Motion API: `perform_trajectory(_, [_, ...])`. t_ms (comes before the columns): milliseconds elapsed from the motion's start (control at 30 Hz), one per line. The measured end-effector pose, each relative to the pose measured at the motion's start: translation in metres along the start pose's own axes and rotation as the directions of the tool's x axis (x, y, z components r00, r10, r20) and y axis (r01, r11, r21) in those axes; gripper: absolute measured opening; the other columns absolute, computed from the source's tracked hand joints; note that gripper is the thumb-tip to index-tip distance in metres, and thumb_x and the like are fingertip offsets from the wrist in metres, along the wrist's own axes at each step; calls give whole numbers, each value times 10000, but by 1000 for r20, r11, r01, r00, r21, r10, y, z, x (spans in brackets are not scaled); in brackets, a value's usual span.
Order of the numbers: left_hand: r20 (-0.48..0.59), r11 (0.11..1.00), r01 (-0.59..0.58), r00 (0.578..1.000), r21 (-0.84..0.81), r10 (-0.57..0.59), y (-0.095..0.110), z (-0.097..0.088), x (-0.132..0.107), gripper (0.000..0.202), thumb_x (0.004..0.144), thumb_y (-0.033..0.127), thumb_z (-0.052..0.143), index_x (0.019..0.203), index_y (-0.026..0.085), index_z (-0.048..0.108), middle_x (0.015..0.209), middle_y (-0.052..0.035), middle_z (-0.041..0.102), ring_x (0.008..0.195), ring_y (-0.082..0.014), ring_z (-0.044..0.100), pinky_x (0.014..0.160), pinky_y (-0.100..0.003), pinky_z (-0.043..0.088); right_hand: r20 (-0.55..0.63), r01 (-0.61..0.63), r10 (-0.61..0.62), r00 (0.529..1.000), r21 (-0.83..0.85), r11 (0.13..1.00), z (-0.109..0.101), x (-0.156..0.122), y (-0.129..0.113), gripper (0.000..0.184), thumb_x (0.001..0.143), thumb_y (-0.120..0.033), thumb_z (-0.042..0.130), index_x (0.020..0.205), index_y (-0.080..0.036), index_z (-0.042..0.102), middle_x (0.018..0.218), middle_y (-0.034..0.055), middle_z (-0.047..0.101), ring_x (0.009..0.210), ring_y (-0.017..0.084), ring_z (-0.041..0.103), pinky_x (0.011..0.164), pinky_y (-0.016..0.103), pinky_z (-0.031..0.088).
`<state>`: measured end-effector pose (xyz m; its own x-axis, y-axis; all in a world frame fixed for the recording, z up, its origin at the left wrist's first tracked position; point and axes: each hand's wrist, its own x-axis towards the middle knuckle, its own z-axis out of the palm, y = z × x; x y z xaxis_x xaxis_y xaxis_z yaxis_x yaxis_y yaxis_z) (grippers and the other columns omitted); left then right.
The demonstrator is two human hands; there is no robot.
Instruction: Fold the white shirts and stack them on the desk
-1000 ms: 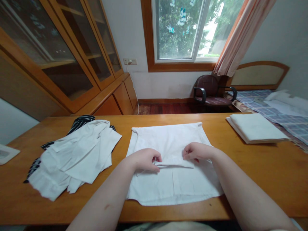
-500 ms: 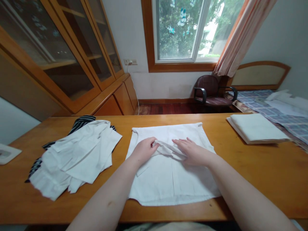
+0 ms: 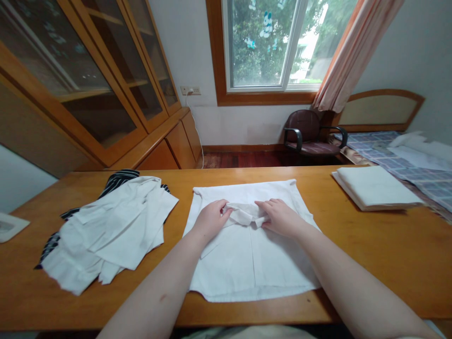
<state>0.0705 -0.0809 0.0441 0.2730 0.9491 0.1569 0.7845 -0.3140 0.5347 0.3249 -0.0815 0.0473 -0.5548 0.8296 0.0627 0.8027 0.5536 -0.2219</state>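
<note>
A white shirt (image 3: 226, 268) lies flat on the wooden table in front of me, a seam running down its middle. Across its upper half a bunched strip of the cloth, which looks like the collar (image 3: 243, 213), stands up in folds. My left hand (image 3: 213, 217) pinches the left end of this strip between thumb and fingers. At the strip's right end, my right hand (image 3: 280, 216) has its fingers over the cloth and its thumb below, closed on it. Part of the strip is hidden under the fingers of both hands.
To the left, a loose heap of white cloth (image 3: 116, 230) lies over a black striped cloth (image 3: 122, 176). A folded white stack (image 3: 377, 186) sits at the table's back right. Beyond the table (image 3: 384, 263) are an armchair (image 3: 307, 134), a bed and a glass-door cabinet (image 3: 116, 84).
My right hand has gone from lying spread on the strip to gripping its right end, and the strip is more bunched. My left hand keeps its hold in nearly the same place.
</note>
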Motion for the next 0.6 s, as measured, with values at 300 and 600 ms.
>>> perform_trajectory(300, [-37, 955, -294, 956, -34, 292, 7, -17, -8, 105, 803, 216, 527, 853, 210, 619, 890, -39, 643, 901, -187, 562, 862, -320, 395, -187, -48, 29, 982, -98, 994, -7, -1, 2, 156, 783, -153, 546, 910, -182, 631, 909, 78, 652, 865, 207, 563, 776, 290, 353])
perform_trajectory(600, [562, 984, 8, 822, -176, 94, 3, -20, -7, 300, 820, 426, 473, 811, 194, 664, 803, -12, 664, 743, -158, 588, 673, -249, 426, 304, -231, 150, 941, 248, 941, -20, -8, 7, 379, 808, -547, 519, 765, -210, 686, 669, 15, 656, 592, 143, 539, 557, 247, 335])
